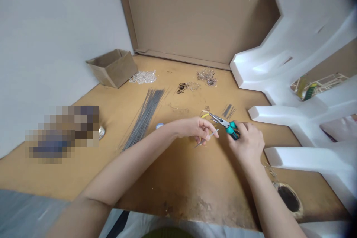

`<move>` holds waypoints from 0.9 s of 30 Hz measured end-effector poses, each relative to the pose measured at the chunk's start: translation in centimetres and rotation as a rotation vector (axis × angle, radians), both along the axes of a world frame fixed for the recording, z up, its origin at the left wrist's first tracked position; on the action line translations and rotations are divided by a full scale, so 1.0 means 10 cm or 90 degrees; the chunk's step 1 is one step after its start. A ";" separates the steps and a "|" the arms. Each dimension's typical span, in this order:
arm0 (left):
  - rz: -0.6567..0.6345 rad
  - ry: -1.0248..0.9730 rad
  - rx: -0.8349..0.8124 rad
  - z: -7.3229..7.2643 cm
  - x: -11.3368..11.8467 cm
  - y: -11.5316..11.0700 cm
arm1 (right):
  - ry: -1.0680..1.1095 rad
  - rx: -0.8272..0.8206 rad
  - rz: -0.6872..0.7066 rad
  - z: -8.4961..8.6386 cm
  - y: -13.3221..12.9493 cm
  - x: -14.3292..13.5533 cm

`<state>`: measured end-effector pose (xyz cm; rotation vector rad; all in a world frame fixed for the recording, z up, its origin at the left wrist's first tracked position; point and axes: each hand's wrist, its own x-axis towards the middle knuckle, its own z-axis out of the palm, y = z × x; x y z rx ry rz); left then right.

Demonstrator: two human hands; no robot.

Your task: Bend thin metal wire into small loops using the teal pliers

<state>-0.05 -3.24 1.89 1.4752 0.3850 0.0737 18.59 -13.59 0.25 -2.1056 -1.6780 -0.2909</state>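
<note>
My right hand [248, 143] is wrapped round the teal and black handles of a pair of needle-nose pliers [223, 122], whose jaws point left and look slightly parted. Just left of the pliers, my left hand [199, 129] pinches a short, thin grey wire [214, 132] between its fingers. The wire and the plier jaws appear apart. Beyond my left hand lies something yellow and curved [205, 114], partly hidden. A thick bundle of long straight grey wires [145, 119] rests left of my hands, and a small pile of short cut wires [229, 111] lies beyond the pliers.
Along the back sit a cardboard box [117, 68], clear beads or rings [143, 77], black rings [182, 87] and a tangle of small metal pieces [206, 76]. White foam [279, 113] juts in from the right. A dark round hole [289, 198] is near the front right.
</note>
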 end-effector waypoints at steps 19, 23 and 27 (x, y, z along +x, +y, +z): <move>0.328 0.037 0.094 0.32 0.26 0.48 | 0.011 -0.287 0.206 0.01 -0.15 -0.17; 0.237 0.250 0.260 0.33 0.89 0.78 | 0.017 -0.284 0.227 -0.02 -0.17 -0.19; 0.215 0.354 0.302 0.26 1.44 0.95 | 0.027 -0.272 0.227 -0.05 -0.16 -0.13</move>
